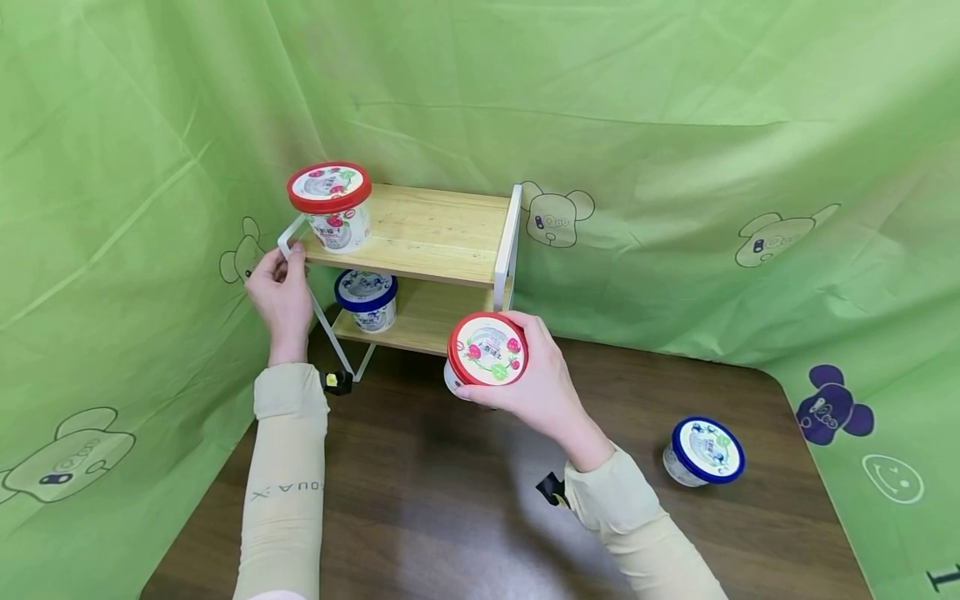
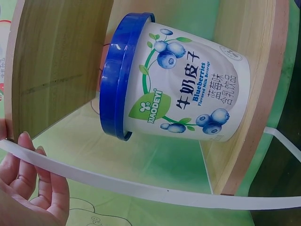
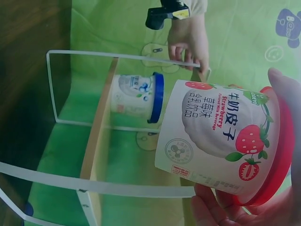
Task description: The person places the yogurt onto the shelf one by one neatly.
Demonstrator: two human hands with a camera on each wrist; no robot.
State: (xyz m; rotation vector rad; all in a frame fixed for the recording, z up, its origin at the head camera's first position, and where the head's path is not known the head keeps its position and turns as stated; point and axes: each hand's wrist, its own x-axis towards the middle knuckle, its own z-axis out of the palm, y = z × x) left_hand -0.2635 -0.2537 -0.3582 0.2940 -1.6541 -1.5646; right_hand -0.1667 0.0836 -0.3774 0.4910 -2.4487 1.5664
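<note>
My right hand [image 1: 543, 379] grips a strawberry milk tub [image 1: 487, 350] with a red lid, held in front of the shelf's right side. In the right wrist view the tub [image 3: 221, 136] lies sideways across the picture, fingers and thumb around its lid end. At the two-tier wooden shelf [image 1: 442, 233], my left hand [image 1: 283, 296] pinches the white metal frame by the upper board's front left corner. Another red-lidded strawberry tub [image 1: 330, 208] stands upright on that board, just beside these fingers. Below it, a blue-lidded blueberry tub [image 2: 183, 84] stands on the lower board's left side.
A second blue-lidded tub [image 1: 703, 452] stands on the dark wooden table [image 1: 450, 517] at the right. Green cloth [image 1: 675, 167] with bear drawings hangs behind the shelf and along both sides. The shelf's right white side frame [image 1: 507, 242] rises close to the held tub.
</note>
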